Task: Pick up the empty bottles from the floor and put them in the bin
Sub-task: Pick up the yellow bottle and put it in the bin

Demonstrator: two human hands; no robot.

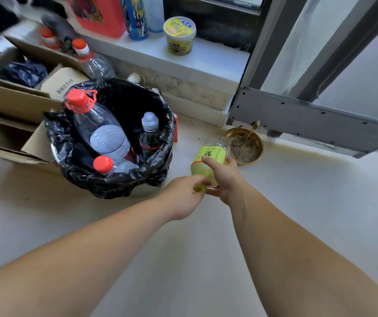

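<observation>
A clear bottle with a yellow-green label (209,155) is held above the floor, just right of the bin, its base pointing away from me. My right hand (223,177) wraps around its body. My left hand (183,197) pinches the yellow-green cap end. The bin (114,179) is lined with a black bag and holds a large clear bottle with a red cap (101,131), a small dark bottle with a grey cap (150,133) and a third bottle with a red cap (108,165).
Open cardboard boxes (11,99) stand left of the bin, with red-capped bottles (87,56) behind them. A brass dish (249,145) lies on the floor by a grey door frame (309,120). On the ledge stand a yellow tub (179,35) and a red container (98,14).
</observation>
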